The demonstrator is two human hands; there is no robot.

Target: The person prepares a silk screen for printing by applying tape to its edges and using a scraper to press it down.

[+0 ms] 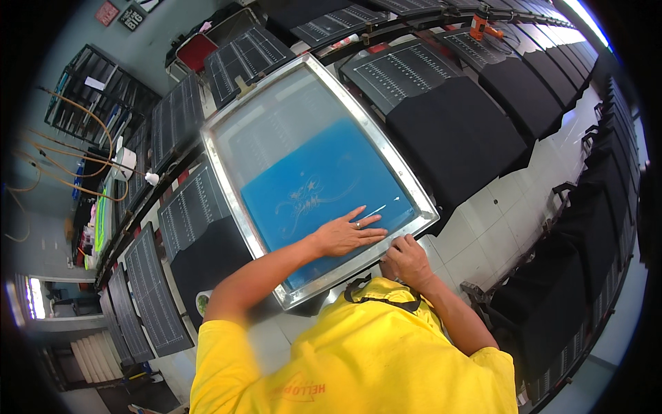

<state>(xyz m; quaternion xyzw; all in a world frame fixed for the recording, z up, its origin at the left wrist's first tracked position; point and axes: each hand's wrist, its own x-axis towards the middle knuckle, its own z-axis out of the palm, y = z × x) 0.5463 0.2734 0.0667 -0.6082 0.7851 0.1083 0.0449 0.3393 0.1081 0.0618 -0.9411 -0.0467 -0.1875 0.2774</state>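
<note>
The printing screen [303,183] is found lying over the row of marked platens [403,72]. Its long axis is directed from the torso toward the upper left, blue stencil end nearest. Placement is judged largely done; final seating is unconfirmed. The left hand [348,233] is laid flat, fingers spread, on the stencil; the right hand [405,261] is curled at the near rail, its grip undeterminable. Black fabric [455,138] is draped beside.

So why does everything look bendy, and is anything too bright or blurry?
In the head view, the fisheye lens bows the edges of the screen-printing frame and leaves the corners black; also in the head view, the strip light glares white at upper right, and the left yellow sleeve smears softly along its inner edge.
</note>
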